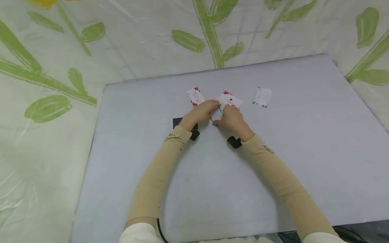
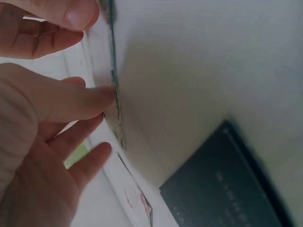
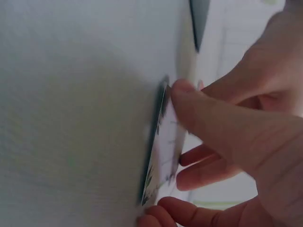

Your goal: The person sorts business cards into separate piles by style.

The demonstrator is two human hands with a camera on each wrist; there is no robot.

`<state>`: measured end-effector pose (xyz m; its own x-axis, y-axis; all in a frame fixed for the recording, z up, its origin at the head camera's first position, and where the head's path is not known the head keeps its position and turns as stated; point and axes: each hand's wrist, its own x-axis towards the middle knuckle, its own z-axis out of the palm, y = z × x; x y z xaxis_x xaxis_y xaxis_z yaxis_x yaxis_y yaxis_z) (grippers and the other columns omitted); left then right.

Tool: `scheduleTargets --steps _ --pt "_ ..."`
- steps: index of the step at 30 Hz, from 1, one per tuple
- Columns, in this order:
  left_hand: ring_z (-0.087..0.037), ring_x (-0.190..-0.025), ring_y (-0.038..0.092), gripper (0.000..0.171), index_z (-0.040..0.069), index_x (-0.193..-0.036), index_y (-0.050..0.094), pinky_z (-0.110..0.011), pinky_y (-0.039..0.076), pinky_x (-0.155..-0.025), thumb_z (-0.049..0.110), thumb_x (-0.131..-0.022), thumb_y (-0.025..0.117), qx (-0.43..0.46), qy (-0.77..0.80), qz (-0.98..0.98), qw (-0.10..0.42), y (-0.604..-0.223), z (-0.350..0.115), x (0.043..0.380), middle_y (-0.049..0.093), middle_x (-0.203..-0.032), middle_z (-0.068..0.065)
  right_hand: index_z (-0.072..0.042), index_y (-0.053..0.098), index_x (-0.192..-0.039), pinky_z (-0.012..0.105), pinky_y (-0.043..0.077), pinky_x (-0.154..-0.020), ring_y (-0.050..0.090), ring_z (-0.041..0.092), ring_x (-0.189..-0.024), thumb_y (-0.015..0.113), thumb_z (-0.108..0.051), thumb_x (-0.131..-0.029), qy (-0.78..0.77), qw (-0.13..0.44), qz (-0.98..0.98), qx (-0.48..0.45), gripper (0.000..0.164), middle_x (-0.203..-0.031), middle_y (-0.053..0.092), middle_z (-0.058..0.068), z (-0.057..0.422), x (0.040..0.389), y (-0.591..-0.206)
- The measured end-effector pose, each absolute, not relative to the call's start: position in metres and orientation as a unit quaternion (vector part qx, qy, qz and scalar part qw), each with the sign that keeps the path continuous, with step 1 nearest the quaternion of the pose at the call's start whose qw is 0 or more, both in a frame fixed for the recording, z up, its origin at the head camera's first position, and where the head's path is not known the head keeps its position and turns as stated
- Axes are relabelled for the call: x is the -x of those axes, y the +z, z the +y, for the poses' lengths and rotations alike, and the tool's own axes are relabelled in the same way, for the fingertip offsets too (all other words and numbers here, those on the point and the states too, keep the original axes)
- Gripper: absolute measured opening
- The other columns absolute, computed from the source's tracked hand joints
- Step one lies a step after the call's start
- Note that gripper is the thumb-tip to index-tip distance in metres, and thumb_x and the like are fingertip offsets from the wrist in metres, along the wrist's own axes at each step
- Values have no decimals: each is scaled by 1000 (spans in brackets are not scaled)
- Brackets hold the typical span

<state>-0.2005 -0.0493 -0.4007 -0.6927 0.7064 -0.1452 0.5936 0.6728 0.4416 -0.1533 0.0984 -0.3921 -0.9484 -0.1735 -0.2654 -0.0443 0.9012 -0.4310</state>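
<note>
- Held card (image 1: 216,114): one white piece, leaf print along its edge; located between the two hands, above the tabletop, its surface tilted in the wrist views. Whether single or several stacked, cannot tell.
- Left hand (image 1: 204,112): narrow, thumb against one edge of the held card, nearby fingers behind it; one further finger spread apart in the left wrist view.
- Right hand (image 1: 232,118): holding the held card, thumb at the end nearer the person, fingers curled about the far end.
- Dark case (image 1: 177,122): one, flat, faint pale lettering; under and to the left of the left wrist, partly hidden in the head view.
- First red-flower card (image 1: 195,96): white, just beyond the left hand, lying flat.
- Second red-flower card (image 1: 230,99): white with a red dot, just beyond the right hand.
- Green-leaf card (image 1: 262,97): white, beyond and to the right of the right hand, well apart from it.
- Black wrist pieces (image 1: 234,142): two, one at each wrist.
- Tan sleeves (image 1: 158,179): a pair, covering both forearms behind the hands.
- Table (image 1: 212,189): pale top, beneath both hands.
- Backdrop (image 1: 146,44): whitish sheet with painted green stems and leaves, beyond the hands and table.
</note>
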Motion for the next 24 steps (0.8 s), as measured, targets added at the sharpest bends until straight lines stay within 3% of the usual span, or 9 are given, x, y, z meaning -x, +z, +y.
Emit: scheduleTargets --steps 4,10,14,19,24 --pt "-24 -130 35 45 -3 -131 46 -27 21 -109 -13 -87 45 -364 173 901 161 -402 -48 203 43 -137 -14 15 46 -107 52 46 -78 51 43 -97 76 -34 -76 -212 143 965 50 66 -105 51 33 95 151 -395" --pt "-27 -126 39 44 -5 -129 48 -30 26 -107 -11 -85 50 -370 179 897 162 -400 -49 205 45 -133 -17 9 51 -98 44 45 -70 51 30 -81 78 -29 -73 -249 156 954 51 53 -92 56 22 104 156 -398" --pt "-26 -122 42 42 -3 -127 51 -31 30 -104 -1 -86 59 -351 170 905 170 -399 -51 203 47 -129 -15 9 53 -99 40 42 -72 48 28 -82 80 -22 -70 -288 167 940 77 50 -94 56 19 116 160 -399" --pt "-23 -105 48 36 -2 -115 55 -30 38 -94 7 -83 68 -306 218 913 159 -399 -58 197 52 -114 -13 8 49 -102 37 40 -77 46 28 -87 77 -7 -70 -354 179 913 95 45 -97 51 18 131 163 -400" --pt "-23 -89 51 19 -5 -103 59 -30 43 -80 -1 -84 63 -268 327 899 114 -398 -68 188 56 -101 -15 5 52 -98 33 41 -72 51 27 -84 68 1 -77 -423 122 893 90 26 -93 55 16 138 164 -403"
